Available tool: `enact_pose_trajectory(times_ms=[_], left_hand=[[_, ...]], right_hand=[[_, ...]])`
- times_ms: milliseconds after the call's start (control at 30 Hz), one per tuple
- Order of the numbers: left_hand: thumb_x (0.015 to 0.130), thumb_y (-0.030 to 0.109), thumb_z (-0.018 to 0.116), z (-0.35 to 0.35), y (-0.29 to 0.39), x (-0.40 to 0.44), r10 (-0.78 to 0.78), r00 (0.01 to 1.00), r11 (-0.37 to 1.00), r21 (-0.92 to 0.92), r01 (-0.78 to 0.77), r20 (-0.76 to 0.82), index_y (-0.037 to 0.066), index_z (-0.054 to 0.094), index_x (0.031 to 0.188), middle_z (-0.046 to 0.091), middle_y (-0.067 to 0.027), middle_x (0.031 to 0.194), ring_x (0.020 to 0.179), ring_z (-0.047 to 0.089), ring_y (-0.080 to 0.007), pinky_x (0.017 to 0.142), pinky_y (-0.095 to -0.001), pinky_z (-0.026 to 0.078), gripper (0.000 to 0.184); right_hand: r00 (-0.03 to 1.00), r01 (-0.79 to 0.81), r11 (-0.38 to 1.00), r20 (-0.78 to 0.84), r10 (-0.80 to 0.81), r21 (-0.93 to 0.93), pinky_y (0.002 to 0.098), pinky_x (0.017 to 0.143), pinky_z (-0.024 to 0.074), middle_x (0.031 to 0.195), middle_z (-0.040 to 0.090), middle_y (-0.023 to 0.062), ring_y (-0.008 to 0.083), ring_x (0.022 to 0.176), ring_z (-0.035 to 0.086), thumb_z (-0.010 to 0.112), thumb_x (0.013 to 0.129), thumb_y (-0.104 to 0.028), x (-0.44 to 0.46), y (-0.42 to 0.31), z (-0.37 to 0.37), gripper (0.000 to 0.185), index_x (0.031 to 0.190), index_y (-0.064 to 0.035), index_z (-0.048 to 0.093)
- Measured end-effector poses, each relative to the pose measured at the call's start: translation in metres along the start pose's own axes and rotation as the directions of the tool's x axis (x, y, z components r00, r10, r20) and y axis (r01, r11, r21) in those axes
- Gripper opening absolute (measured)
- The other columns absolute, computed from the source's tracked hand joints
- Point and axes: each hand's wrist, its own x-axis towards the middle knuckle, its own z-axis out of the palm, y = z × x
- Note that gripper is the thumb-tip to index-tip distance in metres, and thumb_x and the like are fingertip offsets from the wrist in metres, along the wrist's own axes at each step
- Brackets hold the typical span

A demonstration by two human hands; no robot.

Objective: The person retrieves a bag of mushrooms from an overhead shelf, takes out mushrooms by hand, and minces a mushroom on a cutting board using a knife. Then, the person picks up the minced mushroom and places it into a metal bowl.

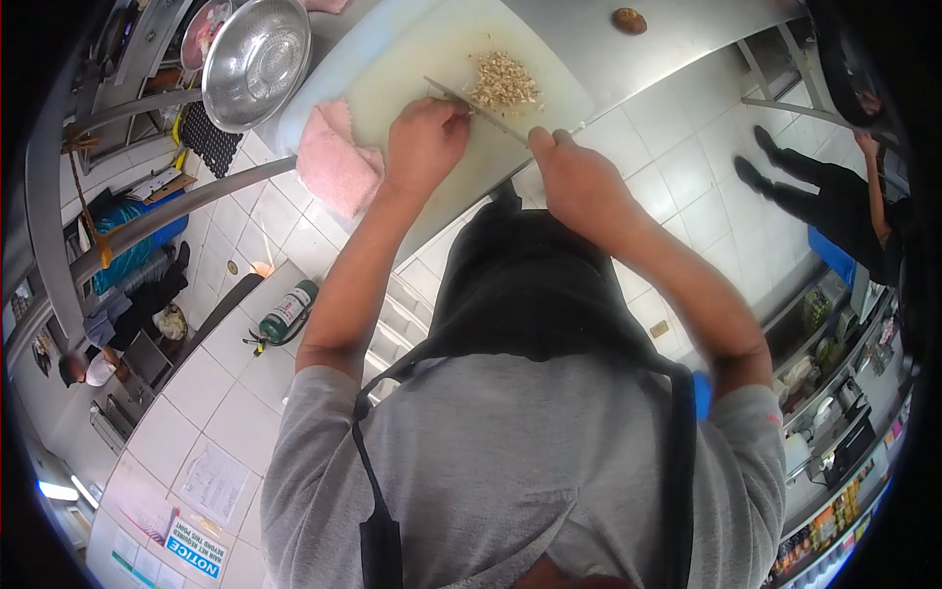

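My right hand (579, 182) is wrapped round the handle of a knife (500, 126), its thin blade lying slantwise over a pale cutting board (392, 59). Beside the blade, my left hand (427, 142) is closed with its fingers curled. Whatever those fingertips hold, if anything, is too small or hidden to make out. A heap of finely chopped light-brown bits (505, 80) lies on the board just past the blade. To the left of my left hand, a folded pink cloth (339, 159) hangs over the board's edge.
A perforated metal bowl (257, 64) stands left of the board. On the steel counter (677, 25) at right sits a brown roundish item (629, 21). One person in dark clothes (844, 191) is at far right, another person (118, 324) at far left. A fire extinguisher (287, 310) is below left.
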Motion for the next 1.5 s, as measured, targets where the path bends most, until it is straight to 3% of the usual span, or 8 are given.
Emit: enact_pose_trajectory(times_ms=[567, 667, 767, 867, 933, 1033, 1233, 1500], left_hand=[[0.088, 0.013, 0.075, -0.003, 0.000, -0.007, -0.052, 0.998, 0.999, -0.008, 0.052, 0.018, 0.008, 0.082, 0.090, 0.074, -0.0135, 0.087, 0.086, 0.073, -0.0345, 0.078, -0.0462, 0.060, 0.009], [0.089, 0.016, 0.079, -0.007, -0.006, -0.009, 0.005, 1.000, 1.000, 0.000, -0.005, -0.016, 0.008, 0.079, 0.093, 0.073, -0.0101, 0.086, 0.081, 0.073, -0.0311, 0.075, -0.0431, 0.059, 0.009], [0.089, 0.014, 0.078, -0.012, -0.013, -0.009, -0.079, 0.987, 0.997, -0.018, 0.077, -0.140, 0.008, 0.080, 0.099, 0.073, -0.0118, 0.090, 0.080, 0.071, -0.0313, 0.075, -0.0428, 0.059, 0.012], [0.089, 0.013, 0.078, -0.009, -0.020, -0.003, -0.088, 0.978, 0.986, 0.120, 0.112, -0.192, 0.008, 0.080, 0.105, 0.074, -0.0127, 0.094, 0.081, 0.071, -0.0312, 0.077, -0.0428, 0.059, 0.017], [0.088, 0.014, 0.076, -0.004, -0.019, -0.001, -0.048, 0.998, 0.998, -0.031, 0.047, -0.029, 0.008, 0.080, 0.108, 0.075, -0.0133, 0.097, 0.096, 0.072, -0.0369, 0.087, -0.0486, 0.059, 0.020], [0.088, 0.013, 0.077, -0.003, -0.011, -0.002, -0.097, 0.994, 0.989, -0.108, 0.102, 0.054, 0.006, 0.079, 0.109, 0.075, -0.0121, 0.098, 0.096, 0.071, -0.0368, 0.087, -0.0481, 0.059, 0.022], [0.087, 0.011, 0.083, -0.006, -0.005, -0.005, -0.029, 0.998, 0.997, -0.068, 0.026, -0.048, 0.006, 0.076, 0.100, 0.076, -0.0104, 0.102, 0.094, 0.073, -0.0285, 0.083, -0.0399, 0.061, 0.015], [0.085, 0.007, 0.080, 0.003, -0.010, -0.010, 0.011, 0.997, 0.994, -0.103, -0.019, -0.079, 0.007, 0.074, 0.097, 0.074, -0.0086, 0.090, 0.090, 0.069, -0.0325, 0.081, -0.0466, 0.056, 0.013]], right_hand=[[1.000, 0.019, 0.999, -0.001, -0.019, 0.035, 0.0498, 0.067, 0.0620, 0.095, 0.069, 0.0242, 0.0415, 0.078, 0.076, 0.056, 0.096, -0.001, 0.001, -0.003, 0.010, 0.015, 0.109, 0.0019, 0.052], [0.999, -0.011, 0.999, 0.047, 0.009, 0.046, 0.0505, 0.070, 0.0620, 0.096, 0.069, 0.0248, 0.0430, 0.081, 0.076, 0.057, 0.094, 0.000, 0.005, -0.008, -0.010, 0.017, 0.110, 0.0020, 0.052], [0.999, -0.039, 0.998, 0.005, 0.039, 0.051, 0.0501, 0.070, 0.0621, 0.095, 0.068, 0.0251, 0.0431, 0.081, 0.075, 0.058, 0.093, 0.002, 0.000, -0.006, -0.017, 0.019, 0.111, 0.0017, 0.052], [0.997, -0.073, 0.997, -0.020, 0.073, 0.029, 0.0497, 0.069, 0.0619, 0.095, 0.068, 0.0253, 0.0429, 0.080, 0.075, 0.059, 0.091, 0.003, -0.001, 0.002, -0.013, 0.022, 0.112, 0.0018, 0.052], [0.997, -0.077, 0.997, 0.023, 0.077, -0.017, 0.0497, 0.069, 0.0620, 0.095, 0.068, 0.0253, 0.0428, 0.081, 0.075, 0.059, 0.091, 0.004, 0.003, 0.007, -0.011, 0.022, 0.112, 0.0018, 0.053], [0.999, -0.054, 0.999, -0.007, 0.054, -0.004, 0.0492, 0.070, 0.0624, 0.096, 0.068, 0.0251, 0.0427, 0.081, 0.075, 0.059, 0.091, 0.004, 0.002, 0.001, -0.015, 0.022, 0.112, 0.0019, 0.053], [0.999, -0.036, 0.999, -0.006, 0.036, 0.011, 0.0491, 0.070, 0.0627, 0.096, 0.069, 0.0240, 0.0421, 0.082, 0.076, 0.058, 0.092, 0.004, 0.002, 0.000, -0.012, 0.021, 0.113, 0.0016, 0.053], [0.999, -0.018, 1.000, 0.046, 0.017, 0.014, 0.0506, 0.071, 0.0624, 0.099, 0.068, 0.0234, 0.0418, 0.082, 0.076, 0.056, 0.095, 0.001, 0.002, -0.003, -0.008, 0.018, 0.112, 0.0007, 0.054]])
